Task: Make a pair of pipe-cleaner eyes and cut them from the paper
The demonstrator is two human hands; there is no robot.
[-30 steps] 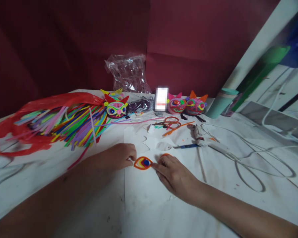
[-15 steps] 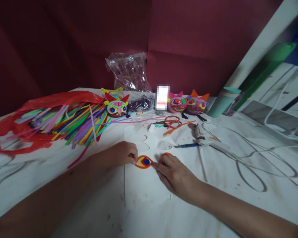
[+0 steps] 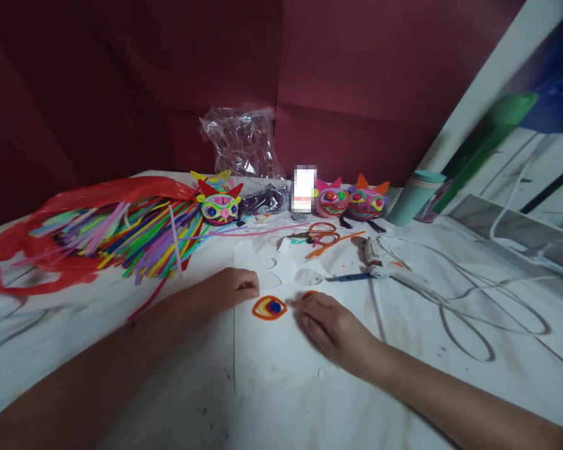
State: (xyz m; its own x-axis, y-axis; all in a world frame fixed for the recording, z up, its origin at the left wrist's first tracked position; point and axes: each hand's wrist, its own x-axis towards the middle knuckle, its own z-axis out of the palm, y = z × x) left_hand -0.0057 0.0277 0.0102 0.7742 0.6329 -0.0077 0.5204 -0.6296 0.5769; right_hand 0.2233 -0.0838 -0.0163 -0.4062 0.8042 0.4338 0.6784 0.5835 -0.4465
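Note:
An eye-shaped coil piece [image 3: 269, 307], orange outside with yellow, red and a blue centre, lies on a white paper sheet [image 3: 272, 356]. My left hand [image 3: 232, 289] rests just left of it with fingers curled in and nothing seen in them; it is not touching the piece. My right hand [image 3: 331, 325] lies on the paper to the right, fingers stretched low and holding nothing. Its fingertips are beside a small orange piece [image 3: 309, 294], which they partly hide.
A red plastic bag with several coloured strips [image 3: 122, 234] fills the left of the table. Three finished cat-face masks [image 3: 219, 205] [image 3: 332, 200] [image 3: 368, 201] stand at the back. Scissors [image 3: 323, 232], a glue gun [image 3: 373, 255] with its cord [image 3: 473, 300], a teal cup [image 3: 415, 195] and a clear bag [image 3: 244, 140] are nearby.
Both hands have let go of the eye-shaped piece and drawn slightly away from it. The piece lies flat on the paper in about the same place.

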